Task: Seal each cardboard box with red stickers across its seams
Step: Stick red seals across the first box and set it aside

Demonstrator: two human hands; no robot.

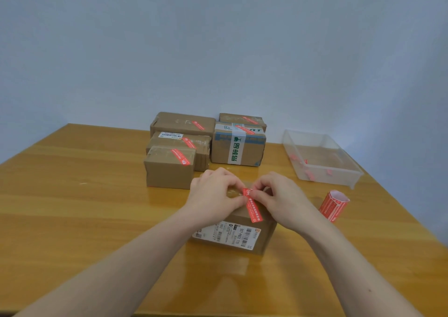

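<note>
A small cardboard box [254, 234] with a white shipping label lies in front of me on the wooden table [84, 207]. A red sticker [253, 207] runs across its top. My left hand [213, 195] and my right hand [278, 195] both rest on the box top, and their fingertips pinch the sticker's far end. A roll of red stickers [333, 205] stands on the table to the right of the box.
Several cardboard boxes with red stickers on top [169, 169] [238, 144] are stacked at the back centre. A clear plastic bin [322, 171] with a few red scraps inside sits at the back right. A plain wall rises behind the table.
</note>
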